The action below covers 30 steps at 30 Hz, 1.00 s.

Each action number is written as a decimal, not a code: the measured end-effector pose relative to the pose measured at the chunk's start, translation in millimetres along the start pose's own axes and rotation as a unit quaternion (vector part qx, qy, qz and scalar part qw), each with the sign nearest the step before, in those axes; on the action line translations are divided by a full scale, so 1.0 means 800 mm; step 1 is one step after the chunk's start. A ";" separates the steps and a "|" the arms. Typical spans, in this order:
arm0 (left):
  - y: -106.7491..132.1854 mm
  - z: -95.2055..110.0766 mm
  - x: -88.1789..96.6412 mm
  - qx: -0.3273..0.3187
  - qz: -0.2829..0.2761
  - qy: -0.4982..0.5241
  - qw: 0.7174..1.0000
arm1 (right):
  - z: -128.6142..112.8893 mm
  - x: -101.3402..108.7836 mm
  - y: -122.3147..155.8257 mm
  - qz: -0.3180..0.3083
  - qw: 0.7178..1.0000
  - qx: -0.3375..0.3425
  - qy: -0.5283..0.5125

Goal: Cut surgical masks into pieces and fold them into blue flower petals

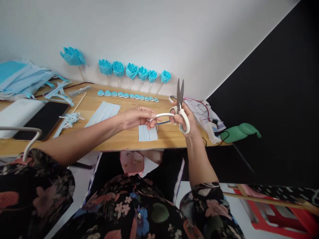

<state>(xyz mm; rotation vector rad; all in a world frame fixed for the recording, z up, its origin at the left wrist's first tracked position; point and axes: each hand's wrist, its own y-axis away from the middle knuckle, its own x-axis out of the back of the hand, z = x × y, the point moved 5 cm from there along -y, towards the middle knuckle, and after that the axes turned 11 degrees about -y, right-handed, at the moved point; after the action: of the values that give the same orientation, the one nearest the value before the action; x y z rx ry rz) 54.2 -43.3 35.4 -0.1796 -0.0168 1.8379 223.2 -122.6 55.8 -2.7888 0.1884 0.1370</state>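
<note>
"Report hand status."
"I see the left hand (pixel 137 118) pinching one end of a white strip (pixel 164 114). The right hand (pixel 190 116) grips scissors (pixel 179 104), blades upward and slightly parted; the strip's other end meets its fingers."
"Strip location?"
"I read it bowed between both hands, above the table (pixel 170 140). Blue flowers (pixel 131 70) stand beyond, along the wall (pixel 149 30)."
</note>
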 end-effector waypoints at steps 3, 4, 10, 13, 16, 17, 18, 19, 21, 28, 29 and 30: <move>-0.001 -0.003 0.000 0.002 -0.017 -0.005 1.000 | -0.003 -0.001 -0.007 -0.009 1.000 -0.010 0.013; -0.001 -0.004 0.000 0.002 -0.021 -0.003 1.000 | -0.003 -0.002 -0.009 -0.008 1.000 -0.013 0.016; -0.004 -0.004 0.011 -0.031 0.032 0.018 0.999 | -0.004 0.004 -0.015 0.093 0.996 0.009 0.013; -0.004 -0.002 0.027 -0.062 0.083 0.034 0.994 | -0.009 0.008 -0.002 0.123 0.992 0.025 0.003; -0.004 -0.006 0.043 -0.068 0.114 0.042 0.990 | -0.004 -0.003 0.020 0.049 0.998 -0.019 -0.017; -0.005 -0.008 0.046 -0.067 0.118 0.044 0.990 | 0.001 -0.011 0.029 0.003 0.999 -0.045 -0.030; -0.006 -0.010 0.049 -0.067 0.119 0.046 0.990 | 0.006 -0.019 0.037 -0.042 0.995 -0.075 -0.046; -0.007 -0.012 0.051 -0.068 0.118 0.046 0.990 | 0.013 -0.028 0.044 -0.082 0.989 -0.105 -0.059; -0.010 -0.015 0.054 -0.071 0.115 0.043 0.990 | 0.025 -0.041 0.056 -0.130 0.976 -0.155 -0.085; -0.016 -0.021 0.054 -0.080 0.118 0.026 0.989 | 0.054 -0.053 0.056 -0.148 0.957 -0.199 -0.150; -0.016 -0.021 0.052 -0.084 0.118 0.023 0.989 | 0.055 -0.054 0.055 -0.151 0.956 -0.196 -0.155; -0.016 -0.020 0.051 -0.088 0.118 0.018 0.989 | 0.056 -0.054 0.053 -0.152 0.956 -0.194 -0.160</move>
<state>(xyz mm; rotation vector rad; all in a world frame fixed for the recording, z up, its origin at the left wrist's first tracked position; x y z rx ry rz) 58.1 -2.3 16.2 -0.3517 -0.1392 2.0697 170.9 -141.9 5.0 -3.0779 -0.3883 0.6005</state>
